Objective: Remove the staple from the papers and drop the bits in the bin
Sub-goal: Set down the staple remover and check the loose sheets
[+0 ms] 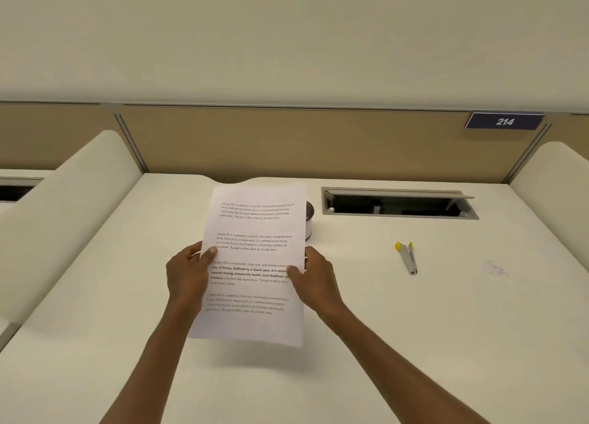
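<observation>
The papers I hold up in front of me hide most of the small round bin standing on the desk behind them; only a dark rim and a white side show past the right edge of the sheet. I cannot make out a staple anywhere on the top page, and its corners look plain from here. How many sheets I am holding I cannot tell, since only the printed front page shows. My fingers are behind the paper and hidden on both sides. My left hand grips the left edge, thumb pressed flat on the front beside the second block of text. My right hand grips the right edge a little lower, thumb lying over the end of the bold lines. The sheets are lifted clear of the desk, tilted up toward me. To the right, well apart, a staple remover with yellow tips lies on the desk, near an open cable hatch. A sign reading 214 sits on the partition.
</observation>
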